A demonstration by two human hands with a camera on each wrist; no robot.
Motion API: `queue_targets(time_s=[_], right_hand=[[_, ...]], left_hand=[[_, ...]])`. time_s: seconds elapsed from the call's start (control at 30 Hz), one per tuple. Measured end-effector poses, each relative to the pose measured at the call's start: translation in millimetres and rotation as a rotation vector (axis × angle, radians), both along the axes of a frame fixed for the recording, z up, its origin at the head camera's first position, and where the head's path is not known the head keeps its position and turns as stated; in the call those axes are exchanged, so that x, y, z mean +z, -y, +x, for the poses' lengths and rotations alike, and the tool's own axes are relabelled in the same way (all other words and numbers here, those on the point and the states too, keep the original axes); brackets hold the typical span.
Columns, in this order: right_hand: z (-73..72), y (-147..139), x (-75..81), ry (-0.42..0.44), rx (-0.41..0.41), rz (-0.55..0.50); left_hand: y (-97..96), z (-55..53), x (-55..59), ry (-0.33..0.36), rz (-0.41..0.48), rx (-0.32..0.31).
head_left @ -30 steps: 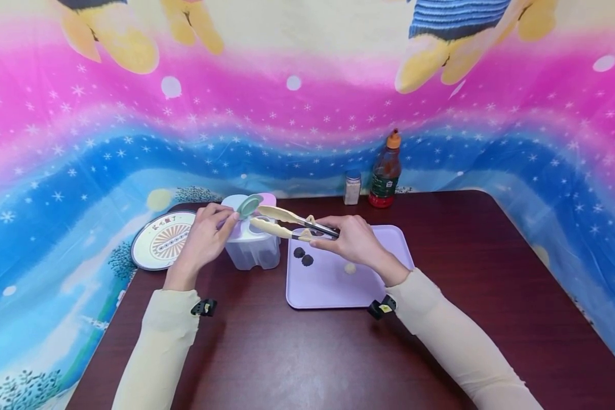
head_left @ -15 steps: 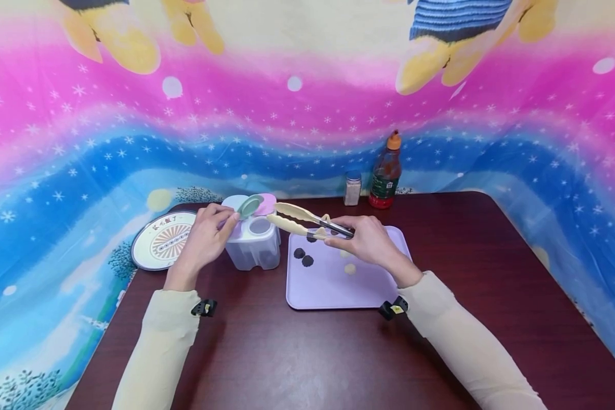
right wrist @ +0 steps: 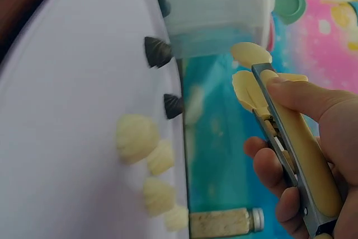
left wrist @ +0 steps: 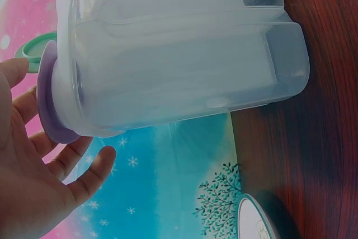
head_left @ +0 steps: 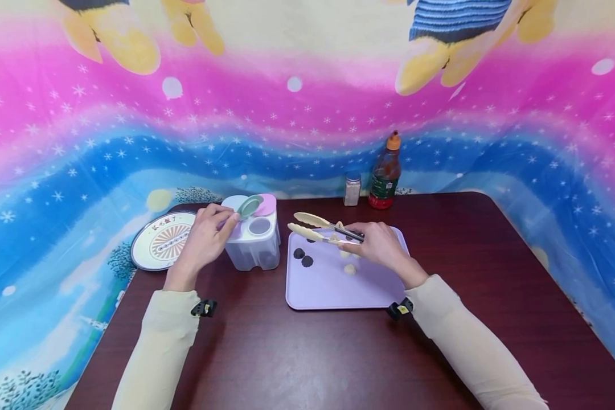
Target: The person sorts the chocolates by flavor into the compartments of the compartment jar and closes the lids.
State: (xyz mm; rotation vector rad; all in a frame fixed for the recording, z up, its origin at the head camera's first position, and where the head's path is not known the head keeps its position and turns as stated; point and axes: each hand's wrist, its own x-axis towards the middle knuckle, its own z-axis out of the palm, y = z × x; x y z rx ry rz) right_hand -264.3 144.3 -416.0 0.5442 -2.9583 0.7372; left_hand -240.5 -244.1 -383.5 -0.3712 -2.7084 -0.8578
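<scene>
Tongs were in the right hand, above the far left part of the lilac tray. Right grip: narrow, wrapped round the handle; tong tips well apart. Right wrist view showed the thumb along one arm, fingers curled beneath, and four pale pieces clustered on the tray; in the head view the right hand and tongs partly hid these. Dark pieces lay near the tray's left side. Just left of the tray stood the translucent container, one round hole uncovered. Left hand: thumb touching the tilted-up green lid; whether that grip pinched it, could not tell. Left wrist view revealed fingers fanned beside the purple lid, obscured from above. Farther out: plate at left; jar and sauce bottle near the far edge of the desk.
</scene>
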Motion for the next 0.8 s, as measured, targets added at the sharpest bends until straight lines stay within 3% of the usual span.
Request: queue_targets(time_s=[0.47, 0.8], right_hand=[[-10.1, -14, -24.6, -0.014, 0.011, 0.082], [-8.1, -18, -28.7, -0.025, 0.010, 0.126]], left_hand=[[0.4, 1.2, 0.5, 0.007, 0.002, -0.003], [0.4, 0.4, 0.1, -0.002, 0.002, -0.002]])
